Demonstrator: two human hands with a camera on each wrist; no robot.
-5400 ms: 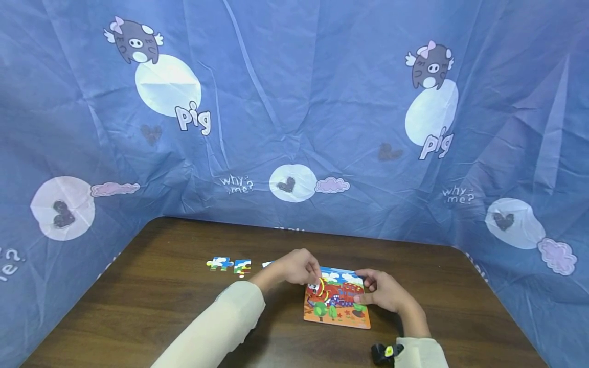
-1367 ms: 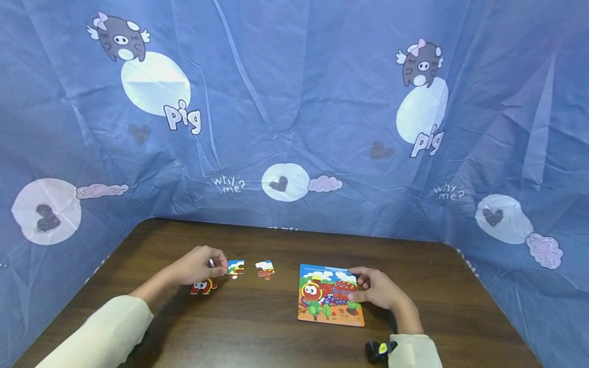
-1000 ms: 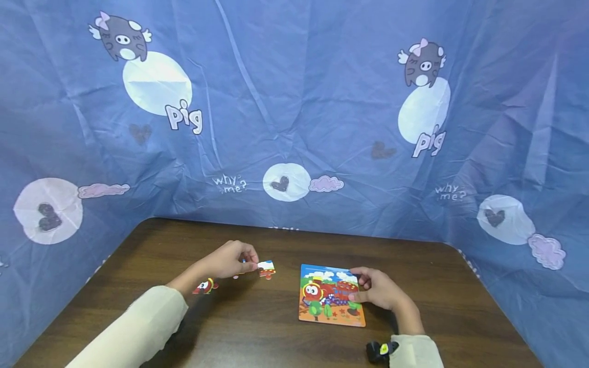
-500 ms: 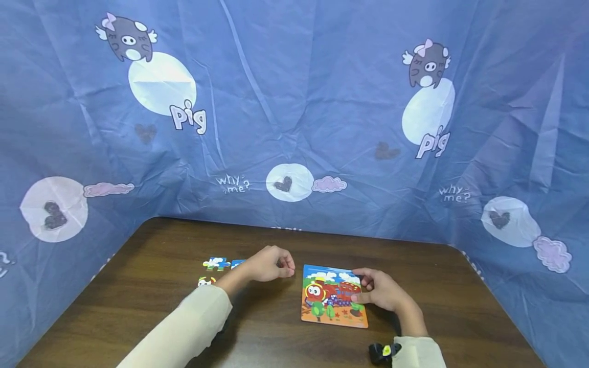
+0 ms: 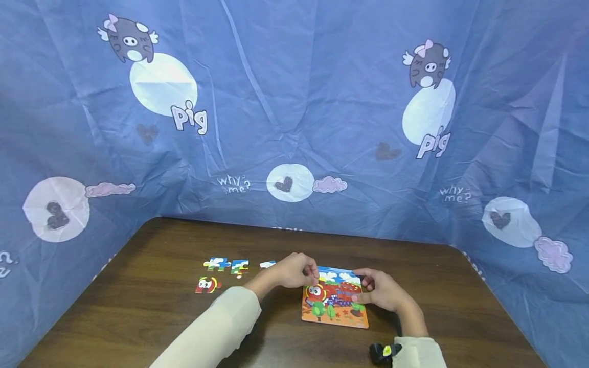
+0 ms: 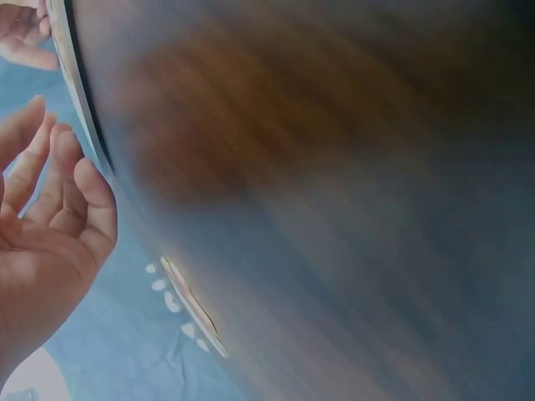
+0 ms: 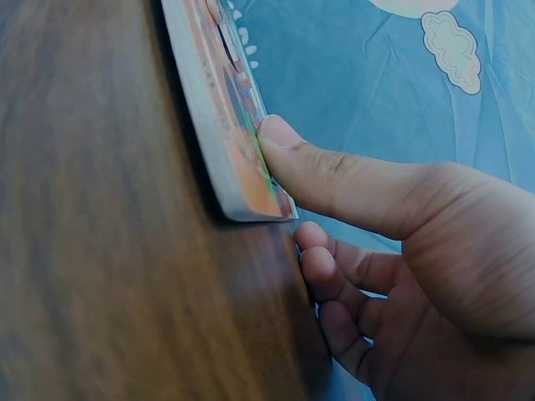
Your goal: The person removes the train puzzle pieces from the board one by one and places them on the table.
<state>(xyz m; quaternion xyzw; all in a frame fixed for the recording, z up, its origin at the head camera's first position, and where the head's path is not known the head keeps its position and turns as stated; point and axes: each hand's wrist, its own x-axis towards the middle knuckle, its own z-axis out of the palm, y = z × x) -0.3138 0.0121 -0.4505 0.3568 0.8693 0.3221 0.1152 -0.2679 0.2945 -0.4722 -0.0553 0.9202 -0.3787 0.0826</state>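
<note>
- The flat, orange-framed cardboard train puzzle board [image 5: 335,306] lies on the dark brown wooden table [image 5: 138,317], directly between the two hands; most of its picture looks filled in, though the spot under the left fingers is hidden.
- The left hand [image 5: 294,269] hovers over the board's upper left corner, fingers curled downward; the head view suggests a pinch on something small, but I cannot tell whether a piece is in it; the left wrist view shows relaxed fingers [image 6: 63,188] and blur.
- The right hand [image 5: 382,291] steadies the board's right edge; in the right wrist view its thumb [image 7: 334,180] presses flat on the board's face while the other fingers curl loosely beside the edge.
- Four loose pieces lie well to the left of the left hand: a blue-and-white sky piece [image 5: 217,263], a blue-green-yellow piece [image 5: 240,266], a small white-and-blue piece [image 5: 267,265] closest to the wrist, and a red piece with a cartoon face [image 5: 207,284] nearer the person.
- Judging by this, the work is partway along; those four pieces are not in the board.
</note>
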